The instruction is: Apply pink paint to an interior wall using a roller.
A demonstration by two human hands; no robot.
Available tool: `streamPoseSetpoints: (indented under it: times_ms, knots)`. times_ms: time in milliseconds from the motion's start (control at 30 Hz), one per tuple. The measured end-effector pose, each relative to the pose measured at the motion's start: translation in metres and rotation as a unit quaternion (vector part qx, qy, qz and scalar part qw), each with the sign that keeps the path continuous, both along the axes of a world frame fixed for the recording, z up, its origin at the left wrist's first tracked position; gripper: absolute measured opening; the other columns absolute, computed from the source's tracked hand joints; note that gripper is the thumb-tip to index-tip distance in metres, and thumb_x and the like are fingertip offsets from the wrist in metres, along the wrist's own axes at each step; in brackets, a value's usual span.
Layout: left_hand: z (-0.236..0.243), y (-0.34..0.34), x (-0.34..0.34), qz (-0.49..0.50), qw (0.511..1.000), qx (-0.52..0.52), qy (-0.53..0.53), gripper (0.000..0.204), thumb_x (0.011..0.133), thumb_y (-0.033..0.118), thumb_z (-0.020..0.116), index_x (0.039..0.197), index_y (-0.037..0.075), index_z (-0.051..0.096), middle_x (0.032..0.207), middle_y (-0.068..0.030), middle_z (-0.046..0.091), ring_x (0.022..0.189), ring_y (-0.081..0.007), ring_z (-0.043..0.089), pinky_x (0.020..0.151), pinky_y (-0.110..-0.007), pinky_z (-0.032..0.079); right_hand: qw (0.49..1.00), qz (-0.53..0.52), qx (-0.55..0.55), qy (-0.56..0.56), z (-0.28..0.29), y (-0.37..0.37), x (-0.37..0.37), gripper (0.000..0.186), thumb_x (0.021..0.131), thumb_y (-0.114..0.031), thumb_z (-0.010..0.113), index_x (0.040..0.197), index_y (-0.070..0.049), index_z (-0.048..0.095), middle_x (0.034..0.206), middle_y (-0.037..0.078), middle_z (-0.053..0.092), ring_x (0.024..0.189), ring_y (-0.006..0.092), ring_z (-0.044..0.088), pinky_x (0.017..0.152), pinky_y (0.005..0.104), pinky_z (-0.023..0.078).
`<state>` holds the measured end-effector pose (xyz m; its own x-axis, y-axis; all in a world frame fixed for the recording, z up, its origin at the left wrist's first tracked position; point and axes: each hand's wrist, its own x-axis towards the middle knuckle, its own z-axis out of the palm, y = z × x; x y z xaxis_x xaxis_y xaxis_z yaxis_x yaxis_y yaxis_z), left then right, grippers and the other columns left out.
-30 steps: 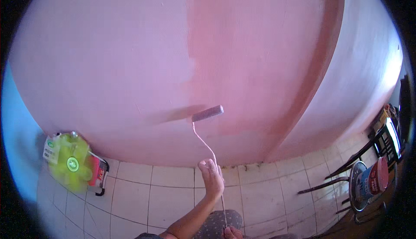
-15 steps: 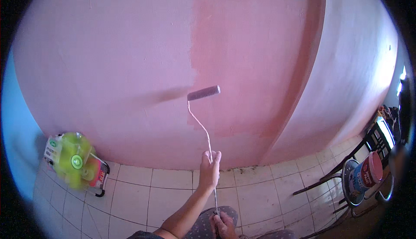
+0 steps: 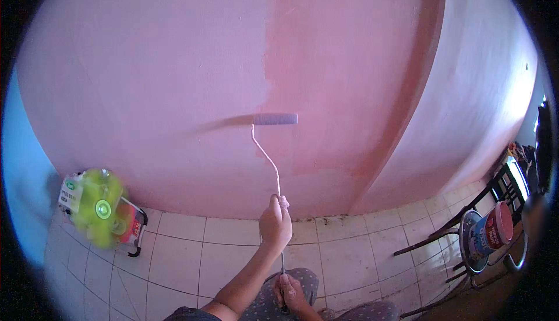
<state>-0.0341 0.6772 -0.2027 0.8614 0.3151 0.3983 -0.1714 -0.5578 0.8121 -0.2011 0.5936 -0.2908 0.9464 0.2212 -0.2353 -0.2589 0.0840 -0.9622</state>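
A paint roller (image 3: 276, 119) with a greyish-mauve sleeve lies level at the wall, over the border between a paler pink area and a deeper salmon-pink patch. Its bent, paint-coated frame runs down toward me. My left hand (image 3: 276, 223) is closed around the shaft partway along. Below it, near my knees, my right hand (image 3: 293, 293) grips the lower end of the handle, with paint smudges on the fingers. The pink wall (image 3: 174, 76) fills most of the view; whether the sleeve presses on it I cannot tell.
A green fan (image 3: 103, 209) with blurred blades stands on the white tiled floor (image 3: 233, 263) at left. On the right, a paint bucket (image 3: 492, 231) sits on a round stool (image 3: 469, 263) beside a dark chair (image 3: 506, 184). A rounded wall edge (image 3: 428, 82) rises right of the salmon patch.
The roller sleeve has gone from tilted to level and slightly higher. Both hands have shifted a little up and left, still holding the shaft and handle. The view has shifted slightly.
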Motion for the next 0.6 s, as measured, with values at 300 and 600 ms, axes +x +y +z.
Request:
streamPoseSetpoints:
  times_ms: [300, 600]
  knots:
    - [0.011, -0.015, 0.04, 0.047, 0.998, 0.032, -0.003, 0.024, 0.098, 0.025, 0.037, 0.101, 0.004, 0.045, 0.06, -0.0184, 0.057, 0.055, -0.039, 0.058, 0.048, -0.049, 0.043, 0.989, 0.008, -0.131, -0.069, -0.002, -0.024, 0.031, 0.046, 0.098, -0.042, 0.034, 0.071, -0.006, 0.044, 0.052, 0.001, 0.042, 0.043, 0.0119, 0.039, 0.043, 0.0284, 0.032]
    - [0.021, -0.011, 0.054, 0.028, 0.998, 0.031, 0.038, 0.025, 0.098, 0.024, 0.036, 0.108, 0.003, 0.046, 0.061, -0.0192, 0.057, 0.056, -0.0403, 0.058, 0.049, -0.049, 0.044, 0.996, 0.014, -0.081, -0.014, -0.011, -0.016, 0.055, 0.041, 0.098, -0.037, 0.037, 0.074, -0.004, 0.045, 0.056, 0.006, 0.042, 0.045, 0.0173, 0.039, 0.043, 0.0316, 0.033]
